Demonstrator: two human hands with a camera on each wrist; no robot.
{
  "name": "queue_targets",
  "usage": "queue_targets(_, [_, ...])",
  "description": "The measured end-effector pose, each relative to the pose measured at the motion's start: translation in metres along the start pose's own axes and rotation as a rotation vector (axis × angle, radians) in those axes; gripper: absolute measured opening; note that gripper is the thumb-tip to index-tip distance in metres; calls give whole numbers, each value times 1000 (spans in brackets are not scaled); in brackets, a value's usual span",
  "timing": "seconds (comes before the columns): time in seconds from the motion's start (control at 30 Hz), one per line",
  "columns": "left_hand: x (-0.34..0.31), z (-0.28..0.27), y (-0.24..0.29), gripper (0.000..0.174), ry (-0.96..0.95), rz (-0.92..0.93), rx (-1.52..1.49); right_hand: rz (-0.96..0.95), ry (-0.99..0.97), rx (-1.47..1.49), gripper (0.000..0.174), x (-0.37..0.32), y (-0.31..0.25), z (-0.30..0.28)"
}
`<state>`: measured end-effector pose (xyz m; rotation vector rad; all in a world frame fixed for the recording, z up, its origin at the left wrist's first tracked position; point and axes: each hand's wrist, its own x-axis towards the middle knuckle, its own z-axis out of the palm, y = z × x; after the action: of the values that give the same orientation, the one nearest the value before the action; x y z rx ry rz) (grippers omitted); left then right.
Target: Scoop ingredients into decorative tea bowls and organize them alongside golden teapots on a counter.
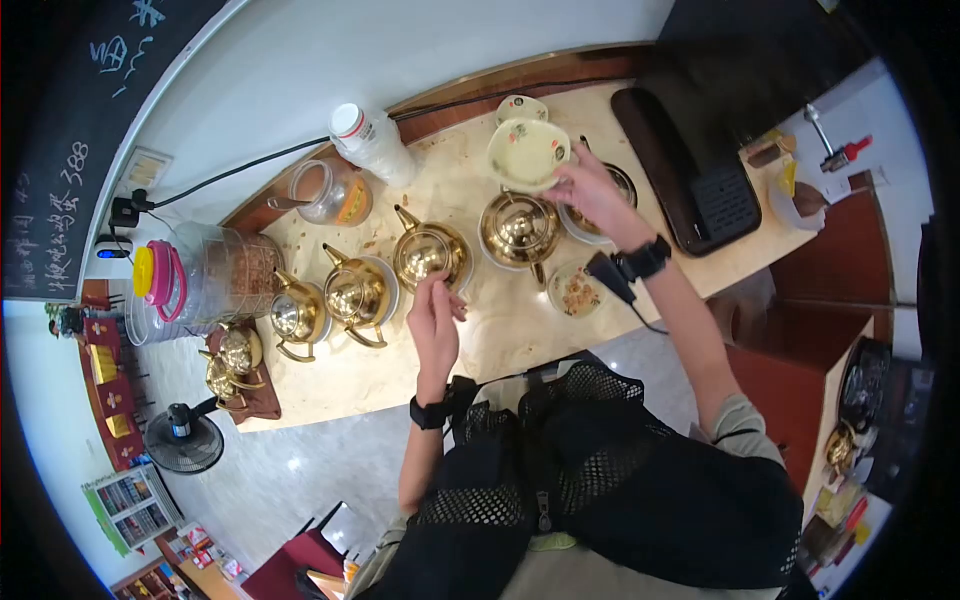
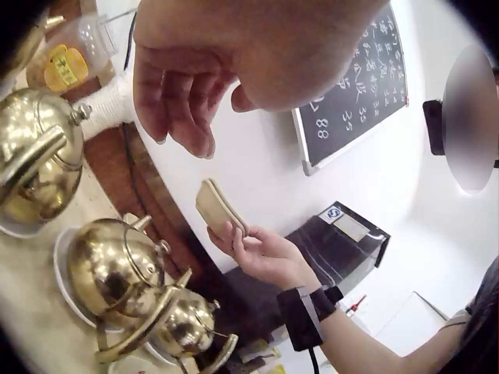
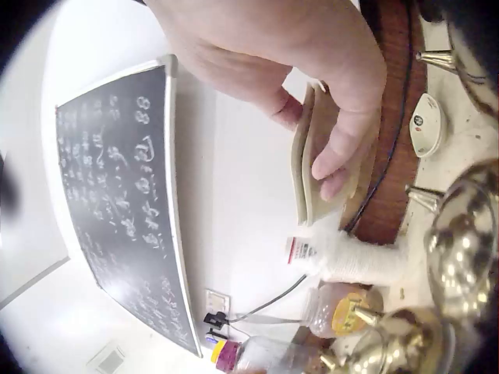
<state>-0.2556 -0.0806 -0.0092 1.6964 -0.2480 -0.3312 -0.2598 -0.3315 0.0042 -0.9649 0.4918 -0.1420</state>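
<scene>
Two stacked pale square dishes [image 1: 530,152] with a printed pattern are pinched at one edge by my right hand [image 1: 598,200]. It holds them raised over the table, and their stacked rims show in the right wrist view [image 3: 306,167]. My left hand [image 1: 434,325] hangs with loosely curled fingers, holding nothing, in front of a gold teapot [image 1: 430,250]. To that teapot's right sits another gold teapot [image 1: 520,230], partly below the dishes in view. A similar small dish [image 3: 427,125] lies on the table near the wall.
More gold teapots [image 1: 357,292] stand in a row on the table [image 1: 470,365]. A dish with food scraps [image 1: 577,290] sits near the front edge. Behind are a glass jar [image 1: 330,195] and a wrapped white bottle [image 1: 370,140]. A dark tray [image 1: 690,170] lies at right.
</scene>
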Motion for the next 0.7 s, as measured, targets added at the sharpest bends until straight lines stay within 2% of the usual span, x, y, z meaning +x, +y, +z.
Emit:
queue_targets(0.1, [-5, -8, -5, 23, 94, -51, 25, 99, 41, 36, 43, 72, -9, -22])
queue_targets(0.17, [-12, -14, -7, 23, 164, -87, 53, 175, 77, 62, 39, 126, 4, -35])
queue_targets(0.23, [-17, -22, -10, 23, 232, -151, 60, 289, 198, 82, 40, 176, 25, -48])
queue_targets(0.33, [-23, -31, -13, 24, 313, -183, 93, 256, 262, -3, 38, 202, 37, -44])
queue_targets(0.47, [-22, -46, -21, 25, 366, -197, 107, 341, 314, 60, 37, 220, 42, -52])
queue_targets(0.57, [-14, -52, -26, 24, 366, -210, 112, 352, 302, -154, 32, 225, 49, -72])
queue_targets(0.7, [-11, -53, -28, 22, 361, -217, 117, 430, 406, -46, 30, 236, 63, -82])
